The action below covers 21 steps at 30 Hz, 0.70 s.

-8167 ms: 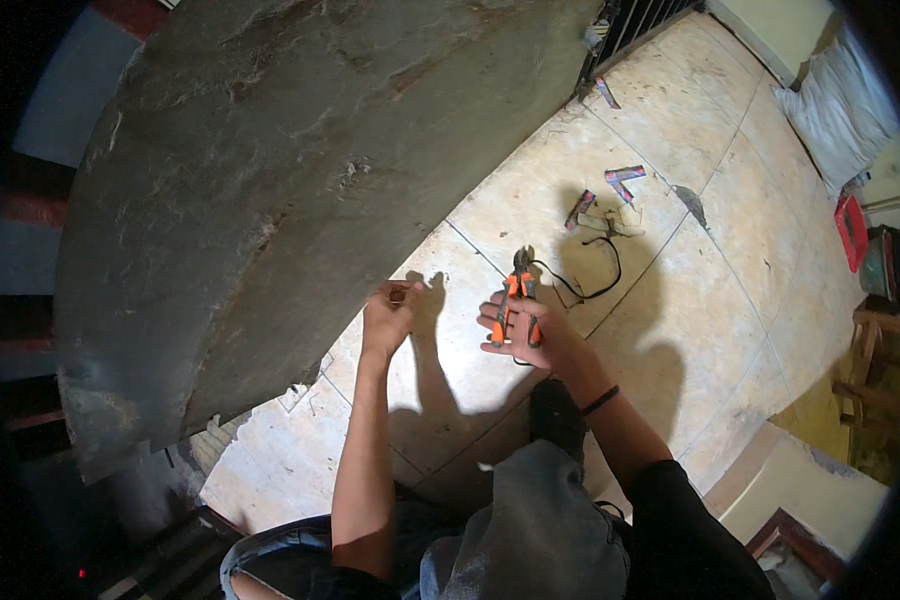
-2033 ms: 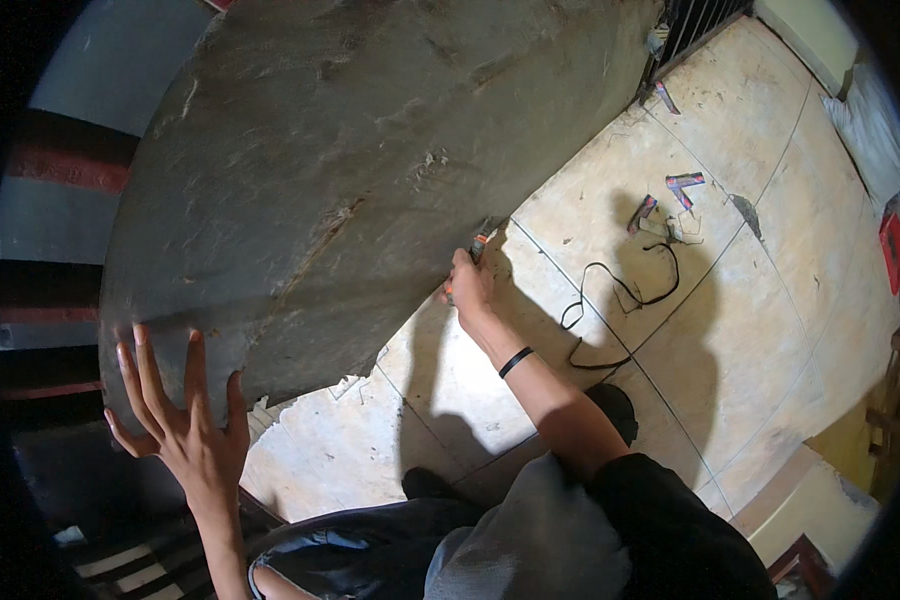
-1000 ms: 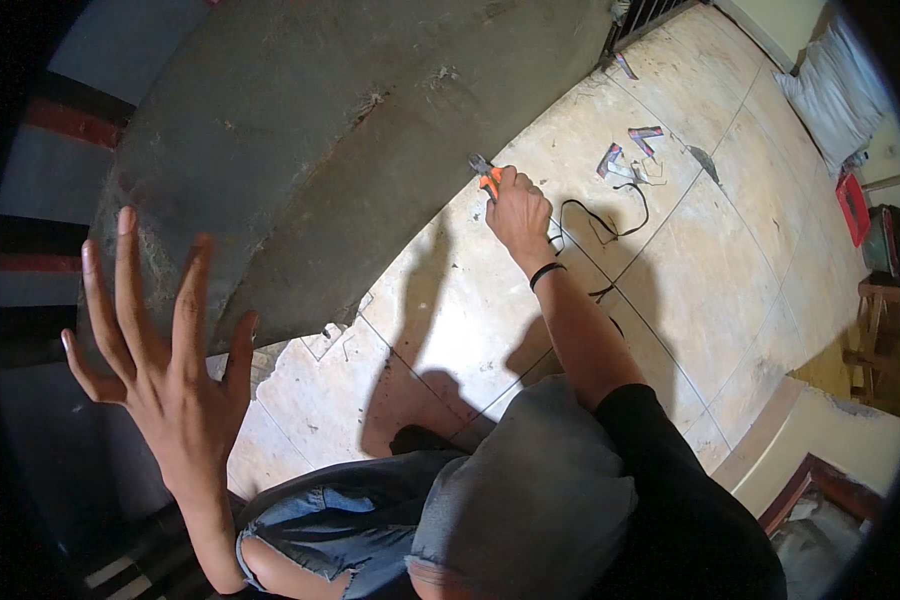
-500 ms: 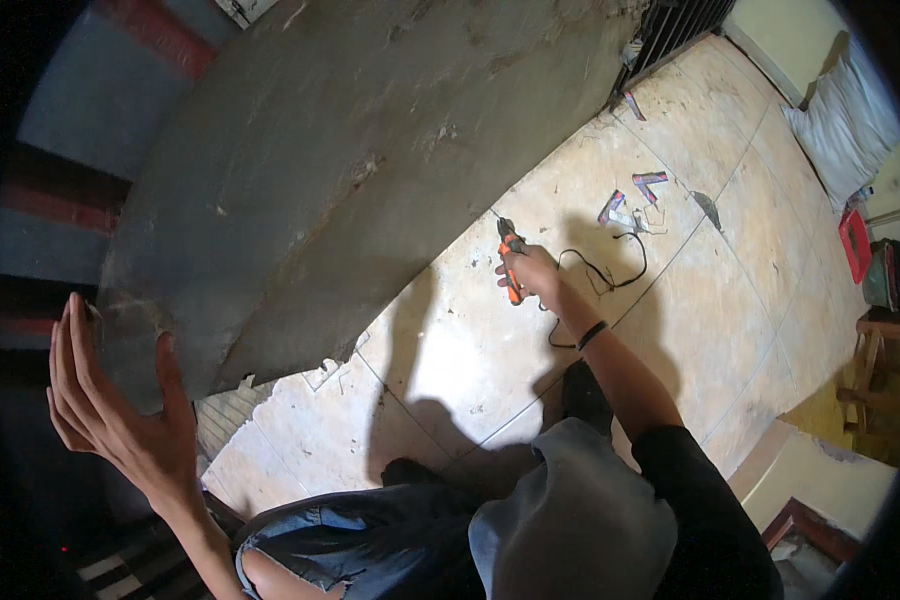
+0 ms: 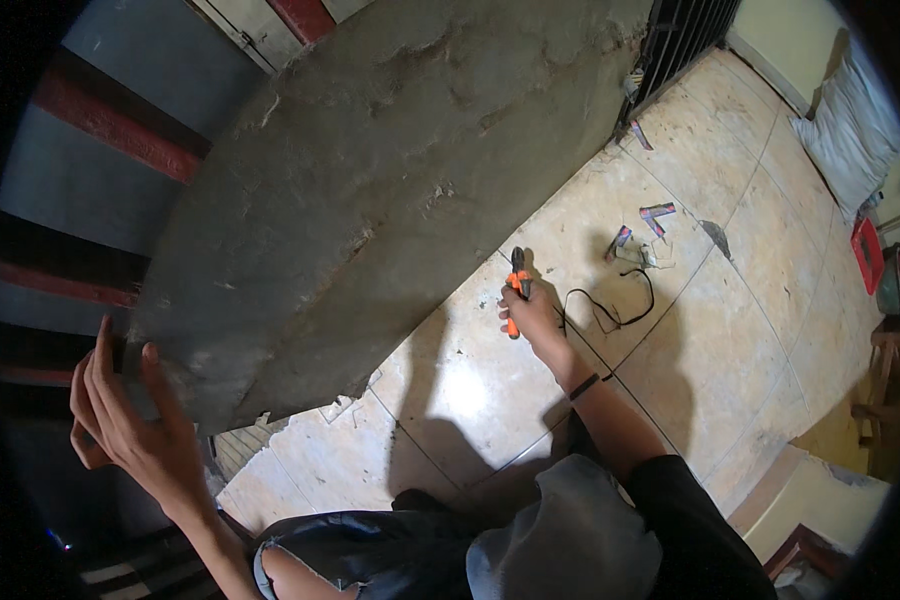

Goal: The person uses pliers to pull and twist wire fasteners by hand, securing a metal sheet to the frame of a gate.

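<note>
My right hand (image 5: pixel 536 318) is closed around a pair of orange-handled pliers (image 5: pixel 518 281), dark jaws pointing away from me. It hangs over the tiled floor, with the pliers a short way from the lower edge of a large grey, rough, cement-like panel (image 5: pixel 380 210). At the panel's near left corner is my left hand (image 5: pixel 142 425), fingers stretched out and thumb apart. The thumb overlaps the panel's face in the picture; whether it touches I cannot tell.
A black cable (image 5: pixel 610 318) curls on the tiles right of my right hand. Small printed wrappers (image 5: pixel 656 213) lie beyond it. A white sack (image 5: pixel 850 140) leans at the far right above a red plastic item (image 5: pixel 867 256). Dark bars (image 5: pixel 690 35) stand at the back.
My right hand has drawn the pliers nearer to me and away from the panel's edge. The left hand stays by the corner, its fingers slightly more bent. The whole view has shifted a little.
</note>
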Each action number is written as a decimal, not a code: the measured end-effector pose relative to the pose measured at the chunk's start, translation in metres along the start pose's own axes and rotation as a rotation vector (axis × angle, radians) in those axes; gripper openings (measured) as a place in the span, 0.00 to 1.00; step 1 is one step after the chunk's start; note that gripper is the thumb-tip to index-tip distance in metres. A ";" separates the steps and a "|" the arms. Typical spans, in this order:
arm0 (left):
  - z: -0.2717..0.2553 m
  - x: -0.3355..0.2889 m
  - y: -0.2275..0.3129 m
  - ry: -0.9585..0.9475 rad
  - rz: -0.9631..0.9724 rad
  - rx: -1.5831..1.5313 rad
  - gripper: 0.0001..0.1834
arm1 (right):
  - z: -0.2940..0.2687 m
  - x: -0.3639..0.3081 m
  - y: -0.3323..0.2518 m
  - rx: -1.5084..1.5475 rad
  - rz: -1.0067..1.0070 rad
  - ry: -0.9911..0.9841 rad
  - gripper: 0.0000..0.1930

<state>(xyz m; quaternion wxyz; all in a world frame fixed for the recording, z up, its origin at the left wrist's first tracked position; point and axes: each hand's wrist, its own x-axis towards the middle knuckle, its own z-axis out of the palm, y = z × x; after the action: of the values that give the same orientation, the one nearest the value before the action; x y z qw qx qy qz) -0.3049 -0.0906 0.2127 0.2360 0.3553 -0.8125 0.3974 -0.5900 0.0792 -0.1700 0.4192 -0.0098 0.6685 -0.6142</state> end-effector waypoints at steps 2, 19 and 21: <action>0.002 0.004 0.007 -0.042 0.004 -0.046 0.20 | -0.010 -0.011 0.003 -0.029 -0.007 -0.003 0.11; -0.007 0.015 0.022 -0.101 -0.073 -0.253 0.14 | -0.055 -0.056 -0.060 -0.485 -0.426 0.187 0.17; -0.008 0.013 0.022 -0.082 -0.076 -0.198 0.13 | -0.038 -0.051 -0.080 -0.481 -0.463 0.165 0.16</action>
<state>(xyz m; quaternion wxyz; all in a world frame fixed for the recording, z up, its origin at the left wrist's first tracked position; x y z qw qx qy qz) -0.3289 -0.0795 0.2158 0.2513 0.3769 -0.8428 0.2908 -0.6189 0.1174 -0.0794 0.1986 -0.2100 0.8059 -0.5167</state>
